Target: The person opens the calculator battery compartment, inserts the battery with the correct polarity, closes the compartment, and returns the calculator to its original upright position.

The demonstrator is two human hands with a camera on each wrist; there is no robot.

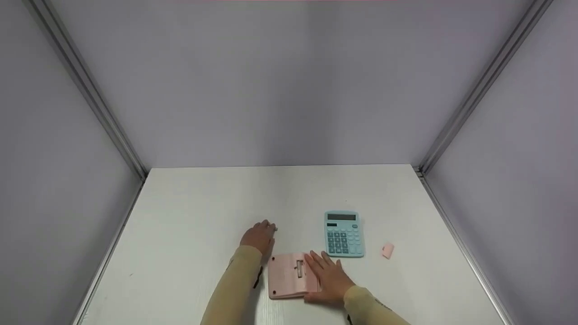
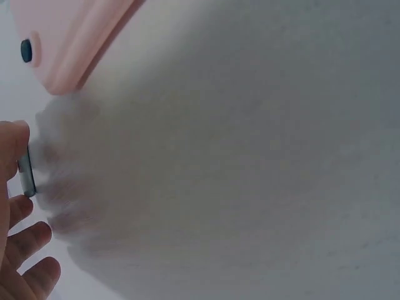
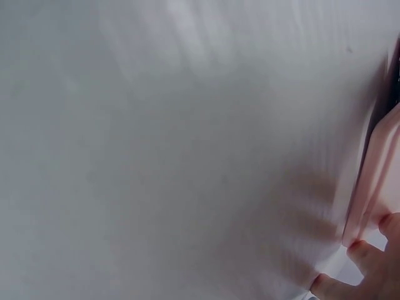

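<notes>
A pink calculator lies face down on the white table, its back showing an open battery slot. My right hand rests on its right side, fingers spread over the back and thumb by the near edge. In the right wrist view, fingertips meet the pink casing. Beyond the calculator's upper left corner, my left hand is low over the table. Its thumb and fingers pinch a small silvery battery, partly hidden by the thumb.
A light blue calculator lies face up beyond my right hand. Farther right is a small pink battery cover. Grey panels enclose the white table at the back and both sides.
</notes>
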